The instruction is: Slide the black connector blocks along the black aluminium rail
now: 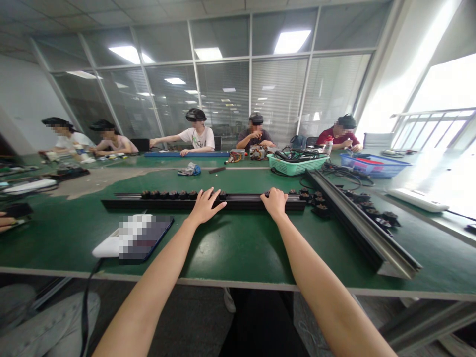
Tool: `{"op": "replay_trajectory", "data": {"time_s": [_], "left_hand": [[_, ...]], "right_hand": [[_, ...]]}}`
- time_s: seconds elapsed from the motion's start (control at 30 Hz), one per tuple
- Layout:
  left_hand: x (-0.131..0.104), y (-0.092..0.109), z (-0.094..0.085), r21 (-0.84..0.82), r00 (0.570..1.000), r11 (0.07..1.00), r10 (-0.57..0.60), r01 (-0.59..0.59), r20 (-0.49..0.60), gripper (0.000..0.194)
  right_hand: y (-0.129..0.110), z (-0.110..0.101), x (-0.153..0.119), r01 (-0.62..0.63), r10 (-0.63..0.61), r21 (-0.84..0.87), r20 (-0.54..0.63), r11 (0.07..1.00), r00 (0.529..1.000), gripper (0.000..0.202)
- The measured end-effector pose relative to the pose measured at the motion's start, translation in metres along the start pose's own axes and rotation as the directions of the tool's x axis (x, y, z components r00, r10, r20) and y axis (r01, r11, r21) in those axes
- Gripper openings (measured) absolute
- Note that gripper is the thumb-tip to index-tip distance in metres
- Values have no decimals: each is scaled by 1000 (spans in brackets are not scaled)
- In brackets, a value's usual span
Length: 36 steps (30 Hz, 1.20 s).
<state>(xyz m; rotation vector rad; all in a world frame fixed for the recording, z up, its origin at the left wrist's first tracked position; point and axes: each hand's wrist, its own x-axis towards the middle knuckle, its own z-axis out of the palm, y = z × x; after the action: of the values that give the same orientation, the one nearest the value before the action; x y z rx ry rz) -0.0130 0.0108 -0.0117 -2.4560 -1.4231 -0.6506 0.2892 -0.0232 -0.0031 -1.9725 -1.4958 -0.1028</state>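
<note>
A long black metal channel rail [245, 204] lies across the green table in front of me. Several small black socket-like blocks [173, 195] sit in a row along its left part. My left hand [204, 206] rests on the rail with its fingers spread, over the end of that row. Farther right, my right hand [275, 202] is closed at the rail, its fingers curled around a small black block [267, 194] that is mostly hidden. More loose blocks [320, 203] lie by the rail's right end.
A second channel rail [357, 228] slants toward me on the right, with blocks [372, 210] beyond it. A white device [107, 244] and phone [159, 238] lie at left. Farther back are a green basket [297, 166] of cables, a blue basket [375, 166], a cloth [189, 169] and several seated people.
</note>
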Motion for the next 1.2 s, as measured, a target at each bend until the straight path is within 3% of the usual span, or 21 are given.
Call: {"op": "replay_trajectory", "data": {"time_s": [0.97,1.2], "left_hand": [[0,1,0,29,1000,1000,-4,3,8,81],[1,2,0,18,1000,1000,2,-2,-9,79]], "right_hand": [[8,2,4,-81,81,30,21,996,997,37],[8,4,5,-52,52,35,10,998,999,33]]}}
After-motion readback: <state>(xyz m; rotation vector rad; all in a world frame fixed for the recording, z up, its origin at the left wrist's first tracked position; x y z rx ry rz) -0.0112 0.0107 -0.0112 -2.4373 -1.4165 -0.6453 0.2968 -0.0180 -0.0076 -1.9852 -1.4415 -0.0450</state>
